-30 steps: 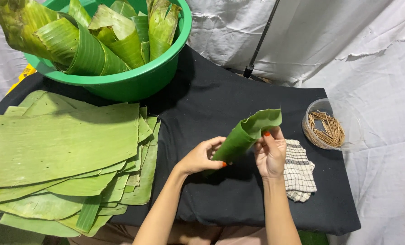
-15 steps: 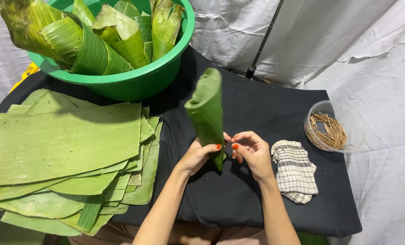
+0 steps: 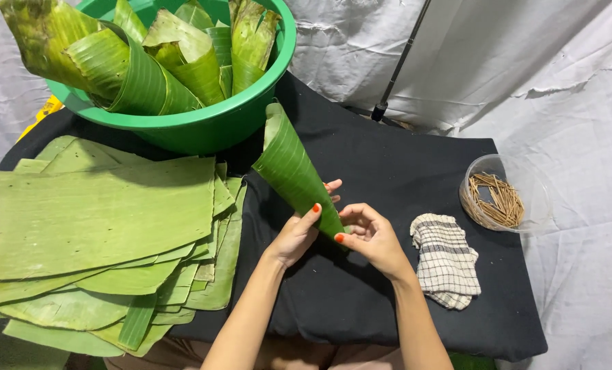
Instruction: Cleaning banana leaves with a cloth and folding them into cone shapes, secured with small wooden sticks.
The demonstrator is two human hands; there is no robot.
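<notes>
A banana leaf rolled into a cone (image 3: 291, 168) points its wide mouth up and to the left, toward the green tub. My left hand (image 3: 299, 233) wraps the cone's lower part from the left, thumb across the front. My right hand (image 3: 369, 236) pinches the narrow tip from the right with thumb and fingers. Both hands hover over the black cloth (image 3: 402, 171) that covers the table.
A green plastic tub (image 3: 203, 123) at the back left holds several rolled leaf cones. A stack of flat banana leaves (image 3: 93, 219) lies on the left. A checked folded cloth (image 3: 446, 260) and a clear bowl of small sticks (image 3: 494, 199) sit on the right. White sheeting hangs behind.
The cone has swung from leaning right to upright and now tilts left toward the tub. My right hand has slid from the cone's side down to its tip.
</notes>
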